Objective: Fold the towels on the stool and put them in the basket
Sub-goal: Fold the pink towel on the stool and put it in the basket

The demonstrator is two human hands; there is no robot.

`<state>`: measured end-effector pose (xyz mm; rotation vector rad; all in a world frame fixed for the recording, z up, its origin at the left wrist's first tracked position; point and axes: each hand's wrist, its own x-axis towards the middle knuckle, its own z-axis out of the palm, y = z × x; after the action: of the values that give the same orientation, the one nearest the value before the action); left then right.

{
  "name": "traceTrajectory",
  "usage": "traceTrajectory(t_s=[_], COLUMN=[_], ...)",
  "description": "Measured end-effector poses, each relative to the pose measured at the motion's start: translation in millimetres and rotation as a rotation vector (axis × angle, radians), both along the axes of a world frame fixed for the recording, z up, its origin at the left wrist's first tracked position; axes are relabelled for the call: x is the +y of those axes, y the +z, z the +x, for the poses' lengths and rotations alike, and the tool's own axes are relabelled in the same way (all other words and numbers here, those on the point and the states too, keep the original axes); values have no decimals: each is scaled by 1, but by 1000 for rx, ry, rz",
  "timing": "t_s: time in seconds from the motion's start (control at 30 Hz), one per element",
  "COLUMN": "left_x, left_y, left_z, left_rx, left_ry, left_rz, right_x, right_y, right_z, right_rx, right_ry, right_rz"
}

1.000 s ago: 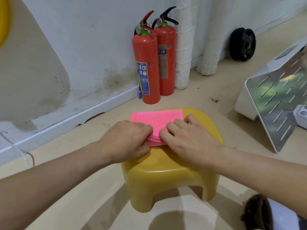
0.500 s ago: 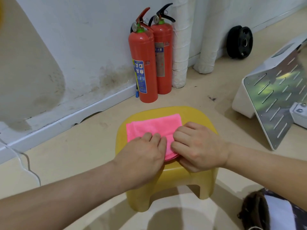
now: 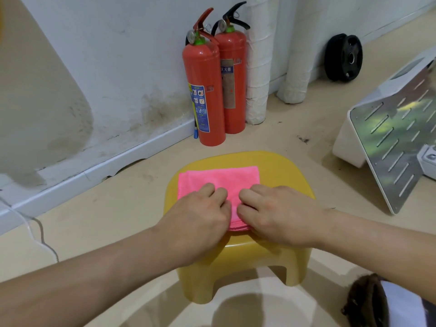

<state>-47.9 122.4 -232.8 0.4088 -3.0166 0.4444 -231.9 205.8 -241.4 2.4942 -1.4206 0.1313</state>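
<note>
Left grip [image 3: 198,220]: fingers curled down onto the pink towel [image 3: 219,178], knuckles up, thumb hidden. Right grip [image 3: 276,215]: also curled, fingertips tucked at the towel's stacked near edge, almost touching the left fingers. Both pinch the cloth.

Towel: folded into a flat rectangle and lying on top of the yellow plastic stool [image 3: 283,171], toward its left side.

Beyond the stool, against the wall: two red fire extinguishers [image 3: 205,90], touching. Right of the stool: slotted metal panel [image 3: 396,142], tilted. Near right of the stool: dark woven object [image 3: 363,300], cut off by the frame edge.
</note>
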Motion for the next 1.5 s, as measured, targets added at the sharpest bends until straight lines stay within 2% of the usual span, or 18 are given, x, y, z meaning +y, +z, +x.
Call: traceTrajectory(t_s=[0.1, 0.2, 0.3, 0.33, 0.4, 0.47, 0.53, 0.63, 0.73, 0.83, 0.93, 1.07, 1.13, 1.3, 1.4, 1.5], left_x=[-2, -22, -41, -45, -49, -50, -50, -48, -54, -61, -70, -89, -93, -106, -109, -104], left_y=[7, 28, 37, 36, 30, 26, 23, 21, 20, 15, 14, 21, 28, 39, 38, 32], left_z=[2, -4, -5, -3, 1, 2, -1, -7, -12, -16, -17, -20, -30, -67, -86, -103], left_rx=[-42, -6, 180, 242, 341, 426, 449, 335, 226, 95, -16, -105, -193, -289, -190, -60], left_ry=[61, 284, 539, 599, 652, 660, 635, 552, 492, 404, 380, 373, 344, 305, 240, 142], left_rz=[178, 586, 1091, 1199, 1286, 1265, 1139, 801, 542, 403, 314, 448, 490, 643, 734, 800], right_x=[-8, -18, -26, -29, -34, -41, -46, -54, -59, -65, -73, -83, -86, -79, -71, -59], right_y=[16, 33, 42, 41, 37, 31, 28, 25, 26, 30, 37, 41, 43, 56, 60, 73], right_z=[-4, -11, -16, -18, -21, -23, -22, -21, -21, -19, -23, -30, -29, -32, -44, -58], right_rx=[-44, -117, -272, -323, -456, -565, -610, -658, -780, -954, -865, -557, -511, -627, -789, -822], right_ry=[-30, -81, -165, -200, -278, -352, -411, -489, -572, -677, -742, -696, -661, -633, -703, -767], right_rz=[186, 286, 448, 476, 504, 494, 474, 481, 540, 682, 794, 744, 739, 777, 799, 784])
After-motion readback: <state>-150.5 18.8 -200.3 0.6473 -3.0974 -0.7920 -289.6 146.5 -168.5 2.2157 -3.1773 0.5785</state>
